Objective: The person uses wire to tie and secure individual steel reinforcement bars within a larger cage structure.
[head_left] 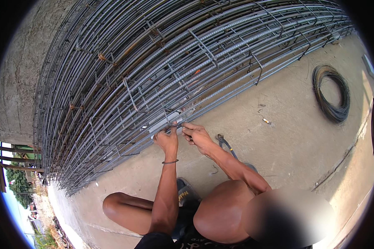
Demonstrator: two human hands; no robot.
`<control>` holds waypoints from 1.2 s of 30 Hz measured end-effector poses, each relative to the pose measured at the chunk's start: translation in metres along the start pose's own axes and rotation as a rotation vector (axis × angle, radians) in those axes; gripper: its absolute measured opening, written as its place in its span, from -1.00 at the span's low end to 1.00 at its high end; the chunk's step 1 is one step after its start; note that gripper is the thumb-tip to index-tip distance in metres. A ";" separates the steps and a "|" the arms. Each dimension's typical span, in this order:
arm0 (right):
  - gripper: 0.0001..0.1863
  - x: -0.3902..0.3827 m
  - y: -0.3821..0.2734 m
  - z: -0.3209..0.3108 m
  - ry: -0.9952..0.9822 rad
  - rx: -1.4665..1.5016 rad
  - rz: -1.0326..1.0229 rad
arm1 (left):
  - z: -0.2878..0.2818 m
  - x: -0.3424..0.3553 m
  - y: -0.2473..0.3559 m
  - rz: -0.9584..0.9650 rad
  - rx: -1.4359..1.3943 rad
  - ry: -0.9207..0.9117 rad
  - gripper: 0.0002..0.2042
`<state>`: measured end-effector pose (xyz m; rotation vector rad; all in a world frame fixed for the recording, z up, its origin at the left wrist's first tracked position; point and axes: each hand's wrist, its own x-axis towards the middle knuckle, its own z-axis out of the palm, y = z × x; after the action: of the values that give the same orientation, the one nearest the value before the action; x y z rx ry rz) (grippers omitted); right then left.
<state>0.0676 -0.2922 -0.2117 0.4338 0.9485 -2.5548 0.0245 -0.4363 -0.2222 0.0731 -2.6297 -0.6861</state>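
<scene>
My left hand (167, 140), with a dark band at the wrist, has its fingers closed at the lower edge of stacked steel rebar cages (207, 50). Just right of it, my right hand (197, 137) pinches at the same bottom bars. A small dark piece, perhaps wire, shows between the fingertips, too small to make out. Behind the fingers a pale strip (161, 121) lies inside the cage. Beside my right forearm, pliers or nippers (227, 145) with dark and yellow handles lie on the concrete floor (286, 153).
A coil of thin dark wire (340, 93) lies at the right, and a small white and yellow item (266, 121) nearer. A rough concrete wall (14, 91) backs the cages at left. My bent knees (216, 207) are below; a blurred patch covers the lower right.
</scene>
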 end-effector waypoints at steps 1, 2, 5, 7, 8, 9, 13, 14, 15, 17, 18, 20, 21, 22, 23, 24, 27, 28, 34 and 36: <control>-0.66 0.001 -0.001 -0.002 -0.005 -0.007 -0.003 | 0.000 0.000 0.004 0.081 0.148 0.050 -0.66; -0.66 0.001 -0.002 -0.003 -0.012 -0.014 -0.006 | 0.001 0.001 0.009 0.080 0.146 0.047 -0.66; -0.65 -0.001 -0.007 -0.002 0.001 -0.020 -0.011 | 0.005 0.002 0.024 -0.267 -0.205 -0.157 -0.69; -0.65 -0.004 -0.009 0.004 -0.009 -0.004 -0.007 | 0.004 -0.003 0.035 -0.206 -0.354 0.093 -0.72; -0.66 -0.006 -0.008 0.007 -0.020 0.015 -0.002 | 0.002 -0.005 0.040 -0.210 -0.355 0.093 -0.72; -0.66 -0.005 -0.007 0.006 -0.018 0.013 0.002 | 0.002 -0.005 0.045 -0.179 -0.343 0.122 -0.74; -0.70 -0.003 -0.007 0.007 -0.033 -0.001 -0.032 | 0.001 -0.007 0.031 0.131 -0.071 0.195 -0.80; -0.71 -0.003 -0.007 0.007 -0.023 -0.041 -0.036 | -0.001 -0.008 0.028 0.129 -0.071 0.199 -0.80; -0.71 -0.003 -0.007 0.008 -0.026 -0.044 -0.036 | -0.004 -0.009 0.023 0.201 -0.102 0.165 -0.83; -0.73 -0.003 -0.004 0.006 -0.001 -0.057 -0.048 | -0.010 -0.010 0.019 0.275 -0.131 0.124 -0.86; -0.73 -0.002 -0.004 0.005 -0.001 -0.055 -0.048 | -0.012 -0.010 0.018 0.262 -0.198 0.080 -0.89; -0.77 0.000 0.000 0.006 -0.008 -0.137 -0.097 | -0.018 -0.012 0.013 0.243 -0.254 0.029 -0.90; -0.77 0.000 0.003 0.006 -0.009 -0.132 -0.091 | -0.021 -0.013 0.011 0.311 -0.243 0.008 -0.89; -0.78 0.001 0.003 0.005 -0.006 -0.109 -0.091 | -0.023 -0.012 0.010 0.384 -0.234 -0.008 -0.88; -0.80 0.001 0.003 0.004 -0.003 -0.087 -0.092 | -0.025 -0.010 0.009 0.385 -0.231 -0.007 -0.88; -0.80 0.002 0.003 0.003 -0.006 -0.085 -0.092 | -0.027 -0.009 0.008 0.426 -0.206 -0.041 -0.86; -0.80 0.001 0.003 0.004 -0.010 -0.068 -0.103 | -0.035 0.000 0.001 0.431 -0.243 -0.158 -0.84; -0.79 0.001 0.002 0.003 -0.009 -0.093 -0.101 | -0.037 0.004 0.004 0.396 -0.310 -0.240 -0.84; -0.76 0.002 -0.002 -0.004 -0.024 -0.089 -0.071 | -0.031 0.014 0.004 0.365 -0.226 -0.269 -0.86; -0.76 0.004 -0.003 -0.006 -0.043 -0.064 -0.060 | -0.023 0.015 -0.002 0.374 -0.244 -0.231 -0.86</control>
<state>0.0638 -0.2869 -0.2155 0.3360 1.0395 -2.5674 0.0200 -0.4514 -0.1990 -0.5851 -2.6374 -0.9153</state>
